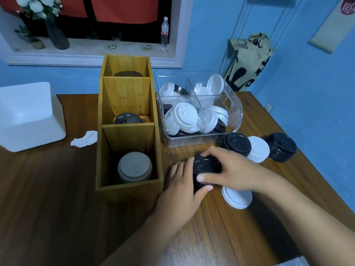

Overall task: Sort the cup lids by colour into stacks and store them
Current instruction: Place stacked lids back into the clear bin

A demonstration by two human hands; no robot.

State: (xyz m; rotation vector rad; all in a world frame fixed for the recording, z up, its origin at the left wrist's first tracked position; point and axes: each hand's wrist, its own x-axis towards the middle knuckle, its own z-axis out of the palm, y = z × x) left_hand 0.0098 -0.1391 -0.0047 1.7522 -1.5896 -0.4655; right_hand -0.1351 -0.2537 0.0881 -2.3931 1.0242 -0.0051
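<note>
- Left hand (182, 191) and right hand (228, 169) both curl round the black stack (205, 167), low over the desk (57, 189).
- Box (126, 187) sits just left of the stack, so the left hand is nearer.
- Mid slot (125, 119) already holds black lids and is probably the target: up, left and away.

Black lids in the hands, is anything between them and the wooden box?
Nothing visible. The left hand and right hand hold the black lid stack beside the wooden box, only bare table between. Black lids sit in its middle compartment.
</note>
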